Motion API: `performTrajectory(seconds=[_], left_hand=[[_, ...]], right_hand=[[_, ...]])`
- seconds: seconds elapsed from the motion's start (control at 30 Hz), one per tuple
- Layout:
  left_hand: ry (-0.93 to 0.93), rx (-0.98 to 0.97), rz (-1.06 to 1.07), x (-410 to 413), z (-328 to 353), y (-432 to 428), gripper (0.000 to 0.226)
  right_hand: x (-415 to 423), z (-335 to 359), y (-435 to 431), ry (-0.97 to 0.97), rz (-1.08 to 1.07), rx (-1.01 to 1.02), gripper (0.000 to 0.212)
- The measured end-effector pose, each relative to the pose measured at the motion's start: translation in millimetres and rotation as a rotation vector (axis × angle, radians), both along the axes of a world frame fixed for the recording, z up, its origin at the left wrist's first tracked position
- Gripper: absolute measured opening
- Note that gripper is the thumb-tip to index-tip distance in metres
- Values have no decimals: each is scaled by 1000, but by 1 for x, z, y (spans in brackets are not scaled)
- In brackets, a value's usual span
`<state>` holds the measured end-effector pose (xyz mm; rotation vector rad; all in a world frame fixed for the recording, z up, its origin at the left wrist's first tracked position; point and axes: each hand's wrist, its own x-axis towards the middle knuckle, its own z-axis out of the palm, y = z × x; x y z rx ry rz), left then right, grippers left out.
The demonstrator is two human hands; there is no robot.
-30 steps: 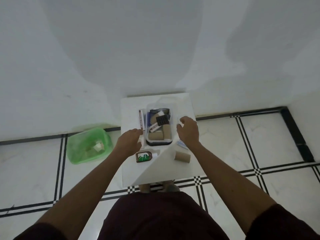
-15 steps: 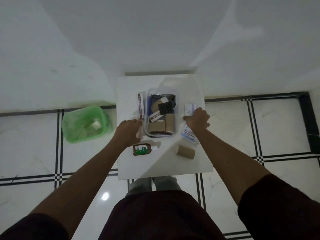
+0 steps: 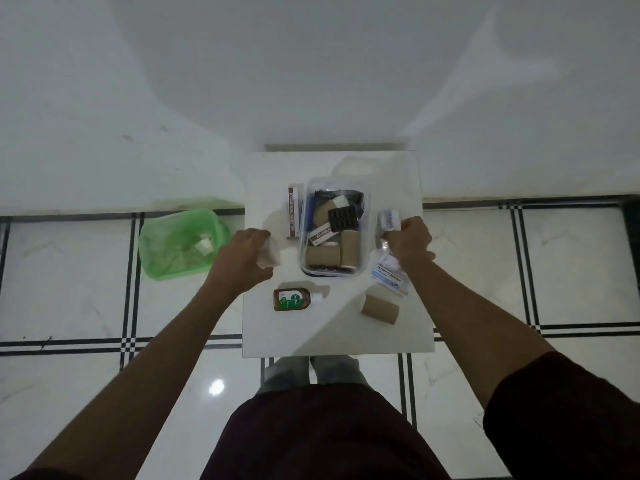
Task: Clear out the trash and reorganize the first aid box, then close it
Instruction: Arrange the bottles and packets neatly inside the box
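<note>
The clear first aid box (image 3: 367,237) stands open in the middle of the small white table (image 3: 332,334). Inside it lie cardboard rolls (image 3: 322,255), a black blister pack (image 3: 343,218) and a small white carton (image 3: 320,234). My left hand (image 3: 242,263) hovers just left of the box, fingers curled around a pale scrap (image 3: 269,253). Right of the box, my right hand (image 3: 410,241) grips a white and blue packet (image 3: 389,220), lifted off the table. More antiseptic bandage packets (image 3: 389,276) lie under my right wrist.
A long ointment carton (image 3: 293,211) lies against the box's left side. A brown antiseptic bottle (image 3: 294,299) and a loose cardboard roll (image 3: 380,308) lie nearer me on the table. A green bin (image 3: 166,251) holding scraps stands on the tiled floor to the left. A wall rises behind.
My right hand moved from over the box to its right side and picked up a packet. My left hand drew a little left, away from the box. The camera tilted down.
</note>
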<state>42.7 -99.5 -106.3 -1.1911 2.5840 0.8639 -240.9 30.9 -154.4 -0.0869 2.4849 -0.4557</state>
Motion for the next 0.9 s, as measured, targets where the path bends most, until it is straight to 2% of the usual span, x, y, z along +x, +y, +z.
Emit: performTrajectory(seconds=[0.07,0.1,0.27,0.37,0.4,0.5,0.63,0.73,0.9], left_hand=[[60,-23,68,0,13,-5,65],[88,-32,84,-3,20,-7,65],[220,-96,-28,-42,51,5,60],[235,-124,-123,-68,54,20,59],[213,-150,-168,-75,52,24,59],[153,-230,-286,-93,42,33,58],[113,-190,-367,-105,24,41,46],[94,-181,-417,-102,8,51,33],[61,-141,-380,-96,5,54,30]], right_hand=[[-1,3,1,9,-26,-109,17],[0,8,0,23,-30,-130,11],[4,30,5,146,-67,-213,16],[7,42,9,265,-41,-331,5],[9,46,9,306,-12,-391,2],[11,57,7,426,102,-603,8],[14,70,-4,437,286,-813,6],[23,72,-15,423,425,-827,4],[42,61,-29,498,759,-744,3]])
